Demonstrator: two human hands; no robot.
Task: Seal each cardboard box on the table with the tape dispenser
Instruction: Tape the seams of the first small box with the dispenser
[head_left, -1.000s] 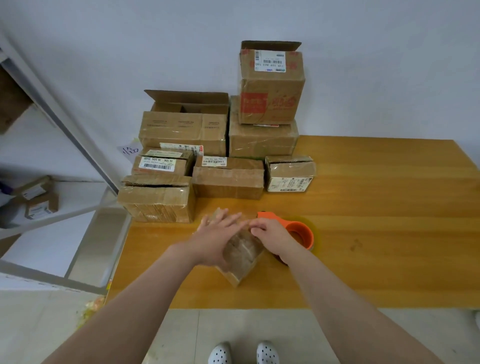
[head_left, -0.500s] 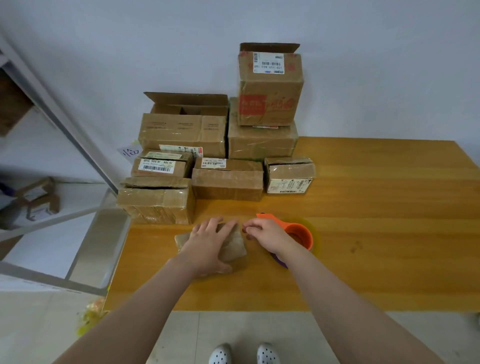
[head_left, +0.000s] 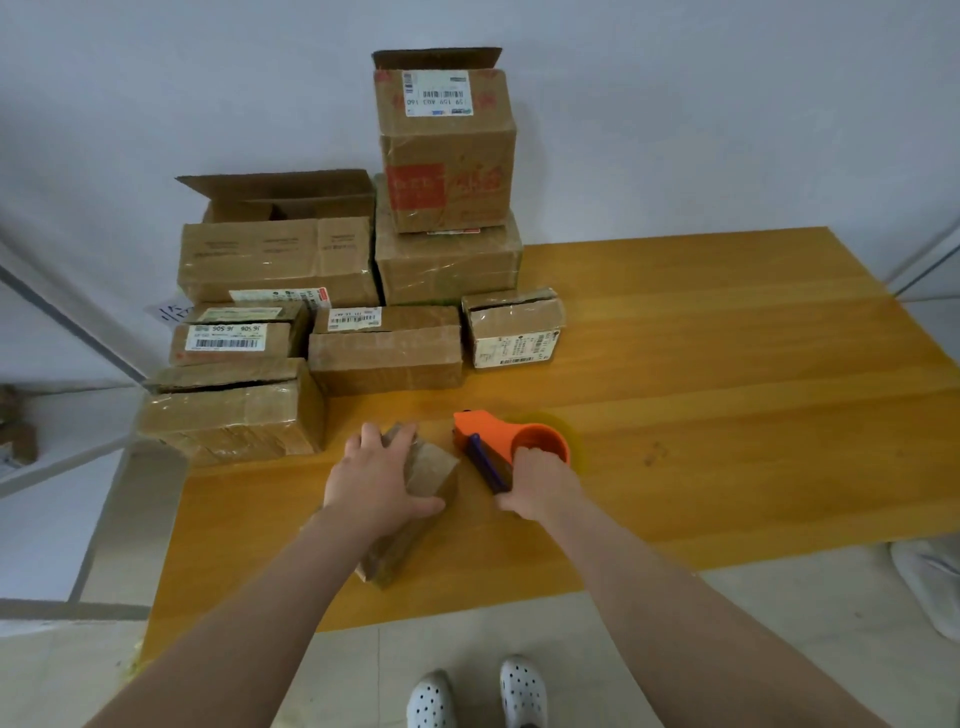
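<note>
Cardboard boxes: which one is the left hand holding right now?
The small box lying alone in front of the stacked boxes; the left hand grips it, beside the orange tape dispenser.

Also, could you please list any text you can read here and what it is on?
"A03 160": label on the top box.
"J6 506": label on the small left box.
Red print on the top box, other labels, wall note: too blurred to read.

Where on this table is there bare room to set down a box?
The table right of the tape dispenser and the small labelled box is bare, out to its right edge. The near-left corner is bare too. The back left is crowded with stacked boxes.
</note>
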